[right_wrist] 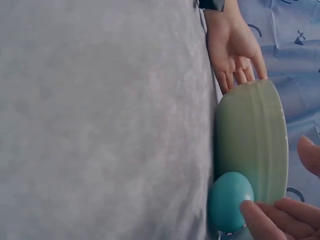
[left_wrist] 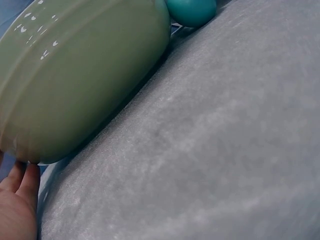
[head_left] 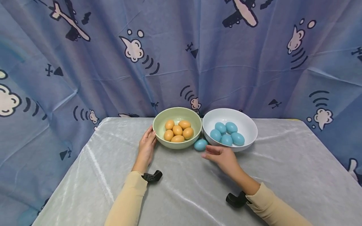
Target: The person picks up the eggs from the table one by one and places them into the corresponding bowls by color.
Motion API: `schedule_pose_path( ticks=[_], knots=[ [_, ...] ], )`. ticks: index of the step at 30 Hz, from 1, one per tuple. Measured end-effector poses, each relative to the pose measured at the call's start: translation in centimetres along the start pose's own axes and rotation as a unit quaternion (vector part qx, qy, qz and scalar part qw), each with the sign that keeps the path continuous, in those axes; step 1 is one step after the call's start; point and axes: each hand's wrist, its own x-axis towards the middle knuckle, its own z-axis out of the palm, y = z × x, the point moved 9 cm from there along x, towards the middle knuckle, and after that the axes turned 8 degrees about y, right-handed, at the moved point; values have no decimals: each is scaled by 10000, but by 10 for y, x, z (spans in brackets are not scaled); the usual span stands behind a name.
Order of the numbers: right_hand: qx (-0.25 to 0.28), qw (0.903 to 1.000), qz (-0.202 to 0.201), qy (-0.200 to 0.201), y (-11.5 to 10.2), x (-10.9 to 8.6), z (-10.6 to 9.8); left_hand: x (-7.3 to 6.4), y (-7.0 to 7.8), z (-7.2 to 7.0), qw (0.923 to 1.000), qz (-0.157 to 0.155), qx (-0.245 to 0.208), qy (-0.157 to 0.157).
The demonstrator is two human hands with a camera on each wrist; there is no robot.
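A green bowl (head_left: 158, 125) holds several orange eggs (head_left: 177, 130). Beside it a white bowl (head_left: 249, 125) holds several blue eggs (head_left: 227, 133). One loose blue egg (head_left: 200, 144) lies on the cloth in front of the gap between the two bowls. My left hand (head_left: 147, 146) lies with straight fingers against the green bowl's left wall (right_wrist: 250, 135). My right hand (head_left: 222, 155) hovers open just right of the loose egg (right_wrist: 229, 200), its fingertips (right_wrist: 252, 212) at the egg's side. The left wrist view shows the green bowl (left_wrist: 75, 80) and the loose egg (left_wrist: 192, 11) beyond it.
A grey velvet cloth (head_left: 181, 188) covers the table. A blue curtain (head_left: 113, 62) with plane and cloud prints hangs right behind the bowls. Black wrist mounts (head_left: 152, 176) sit on both forearms.
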Motion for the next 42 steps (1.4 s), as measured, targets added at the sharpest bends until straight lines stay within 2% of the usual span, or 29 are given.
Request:
schedule_pose_path(
  ticks=[12,23,34,42],
  knots=[
    [-22,9993,239,-299,16,5,5,-2,1,0,9999,-83,-30,83],
    [-325,9977,198,-567,19,12,16,-1,1,-1,9999,-88,10,95],
    [-292,9989,59,-359,22,22,20,-2,1,0,9999,-112,19,107],
    [-261,9988,20,-406,21,23,24,-1,0,-1,9998,-114,-34,136]
  ],
)
